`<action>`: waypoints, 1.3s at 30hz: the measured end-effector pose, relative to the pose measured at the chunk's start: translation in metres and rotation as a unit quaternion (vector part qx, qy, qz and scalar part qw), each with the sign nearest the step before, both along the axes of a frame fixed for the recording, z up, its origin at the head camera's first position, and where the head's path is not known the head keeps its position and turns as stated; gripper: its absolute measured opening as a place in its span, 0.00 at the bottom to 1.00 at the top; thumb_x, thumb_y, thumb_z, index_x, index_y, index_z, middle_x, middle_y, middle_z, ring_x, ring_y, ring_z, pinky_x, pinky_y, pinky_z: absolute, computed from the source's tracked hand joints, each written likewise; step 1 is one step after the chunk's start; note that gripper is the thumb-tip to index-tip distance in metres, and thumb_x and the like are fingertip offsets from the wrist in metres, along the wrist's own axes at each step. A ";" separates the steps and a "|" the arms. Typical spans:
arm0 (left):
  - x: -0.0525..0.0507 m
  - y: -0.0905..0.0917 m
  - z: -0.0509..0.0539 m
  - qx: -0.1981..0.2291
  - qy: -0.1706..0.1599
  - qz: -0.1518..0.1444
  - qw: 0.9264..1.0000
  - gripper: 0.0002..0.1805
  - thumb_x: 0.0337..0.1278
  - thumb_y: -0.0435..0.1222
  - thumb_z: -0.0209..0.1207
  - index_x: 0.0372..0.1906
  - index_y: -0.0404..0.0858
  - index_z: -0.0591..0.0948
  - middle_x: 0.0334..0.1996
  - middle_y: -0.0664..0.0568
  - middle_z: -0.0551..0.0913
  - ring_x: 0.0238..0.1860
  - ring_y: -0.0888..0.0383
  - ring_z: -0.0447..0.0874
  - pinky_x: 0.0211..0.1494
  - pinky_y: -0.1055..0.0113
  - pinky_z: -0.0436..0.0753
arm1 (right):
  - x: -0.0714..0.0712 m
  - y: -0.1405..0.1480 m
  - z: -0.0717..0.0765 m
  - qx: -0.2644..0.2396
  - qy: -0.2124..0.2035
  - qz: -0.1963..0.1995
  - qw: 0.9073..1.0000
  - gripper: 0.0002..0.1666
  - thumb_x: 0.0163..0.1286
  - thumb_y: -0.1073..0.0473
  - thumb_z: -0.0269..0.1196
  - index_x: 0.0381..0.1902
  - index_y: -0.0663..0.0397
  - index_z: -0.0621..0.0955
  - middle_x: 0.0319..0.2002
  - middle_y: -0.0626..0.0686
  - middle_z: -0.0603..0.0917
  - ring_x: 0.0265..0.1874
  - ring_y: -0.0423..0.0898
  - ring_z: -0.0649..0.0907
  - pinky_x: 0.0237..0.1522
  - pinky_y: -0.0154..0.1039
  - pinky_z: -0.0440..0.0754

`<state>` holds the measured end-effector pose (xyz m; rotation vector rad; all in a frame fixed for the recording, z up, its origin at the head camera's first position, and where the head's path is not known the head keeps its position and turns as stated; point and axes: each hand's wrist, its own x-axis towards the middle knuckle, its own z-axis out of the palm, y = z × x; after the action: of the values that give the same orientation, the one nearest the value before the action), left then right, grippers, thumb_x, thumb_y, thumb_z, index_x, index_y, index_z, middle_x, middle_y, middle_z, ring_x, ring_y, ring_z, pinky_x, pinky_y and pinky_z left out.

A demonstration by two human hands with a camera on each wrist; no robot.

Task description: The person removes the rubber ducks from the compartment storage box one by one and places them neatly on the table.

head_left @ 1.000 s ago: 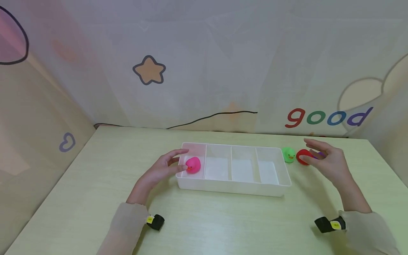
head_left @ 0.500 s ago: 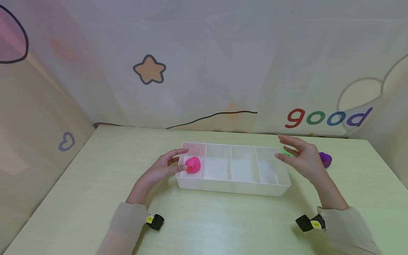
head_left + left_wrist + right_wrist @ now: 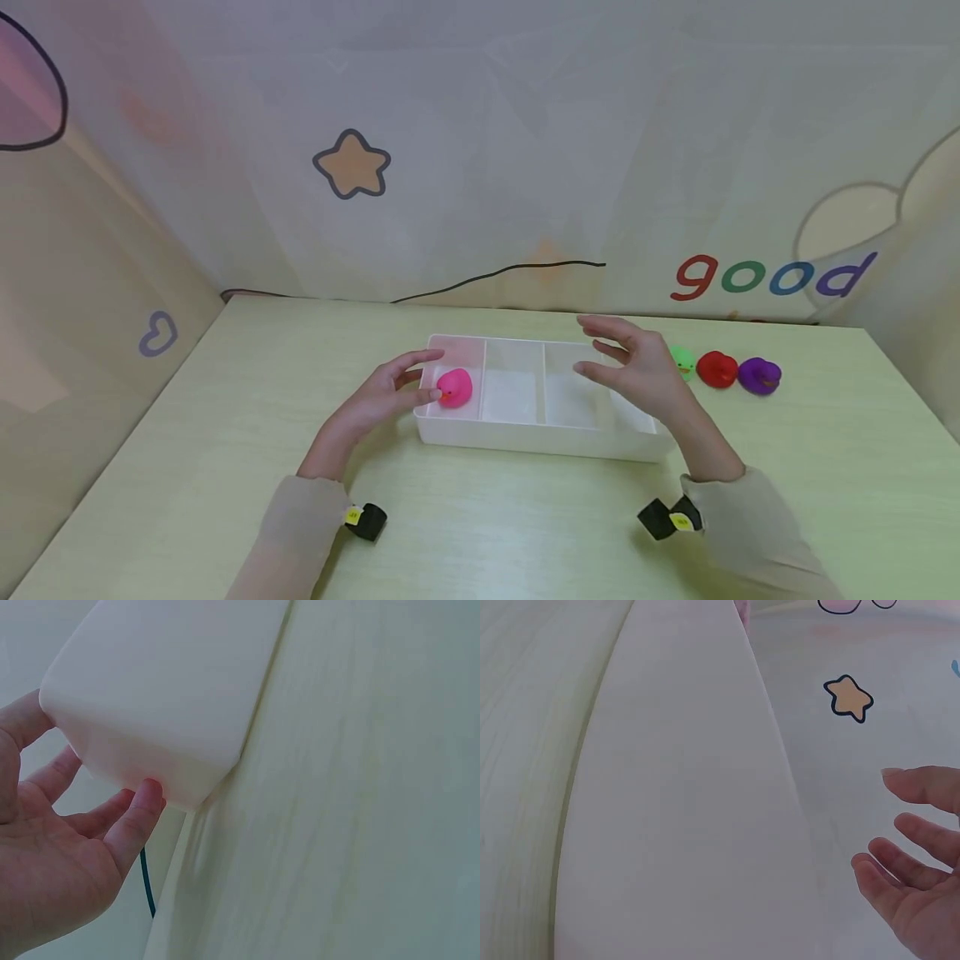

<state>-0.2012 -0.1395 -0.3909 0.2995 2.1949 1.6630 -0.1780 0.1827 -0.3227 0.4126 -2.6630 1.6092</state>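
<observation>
A white divided box point(image 3: 525, 435) stands on the table, with a pink rubber duck point(image 3: 454, 388) in its leftmost compartment. My left hand point(image 3: 386, 392) is at the box's left end, fingers spread and loosely bent; the left wrist view shows fingertips against the outer end wall. Above the box's right part hovers my right hand point(image 3: 637, 372), thumb and fingers apart, holding nothing. It hides part of the rightmost compartments. Right of the box, a green duck point(image 3: 683, 362), a red duck point(image 3: 717, 369) and a purple duck point(image 3: 760, 376) sit in a row; my right hand partly covers the green one.
A pale wooden table point(image 3: 510, 517) carries everything. A printed cloth backdrop point(image 3: 480, 167) rises behind the table's back edge, and more cloth stands at the left and right sides.
My right hand has moved left from over the ducks to above the box, uncovering the red and purple ducks. My left hand, the box and the pink duck stay put.
</observation>
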 end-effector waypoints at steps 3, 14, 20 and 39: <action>0.000 0.000 0.000 0.002 0.001 0.000 1.000 0.31 0.52 0.40 0.61 0.64 0.50 0.66 0.66 0.53 0.58 0.66 0.45 0.55 0.61 0.44 0.64 | -0.002 -0.014 -0.002 -0.010 0.003 0.018 1.000 0.33 0.55 0.71 0.65 0.59 0.66 0.69 0.58 0.63 0.71 0.57 0.57 0.73 0.54 0.47 0.71; -0.001 -0.001 -0.001 0.015 0.008 -0.010 1.000 0.32 0.53 0.38 0.61 0.64 0.47 0.65 0.66 0.50 0.58 0.66 0.43 0.54 0.60 0.45 0.65 | -0.004 -0.067 -0.008 -0.045 0.033 0.086 0.995 0.31 0.51 0.73 0.66 0.55 0.69 0.72 0.55 0.63 0.74 0.54 0.60 0.74 0.54 0.47 0.73; 0.000 -0.001 0.002 0.013 -0.001 -0.006 1.000 0.32 0.52 0.39 0.62 0.64 0.50 0.66 0.66 0.52 0.58 0.66 0.45 0.55 0.60 0.43 0.65 | -0.006 -0.091 -0.014 -0.018 0.027 0.105 0.994 0.29 0.53 0.70 0.66 0.54 0.68 0.74 0.54 0.61 0.75 0.54 0.58 0.75 0.53 0.46 0.74; -0.002 -0.003 0.001 0.027 0.000 -0.025 0.999 0.34 0.53 0.37 0.61 0.66 0.43 0.63 0.67 0.48 0.57 0.66 0.43 0.55 0.60 0.48 0.67 | -0.017 -0.134 -0.027 0.104 0.021 0.165 0.981 0.26 0.54 0.68 0.66 0.53 0.63 0.76 0.44 0.59 0.81 0.38 0.51 0.79 0.33 0.31 0.79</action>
<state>-0.2031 -0.1421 -0.3903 0.3659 2.1277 1.6984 -0.1950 0.0483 -0.3496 0.9258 -2.8587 1.3646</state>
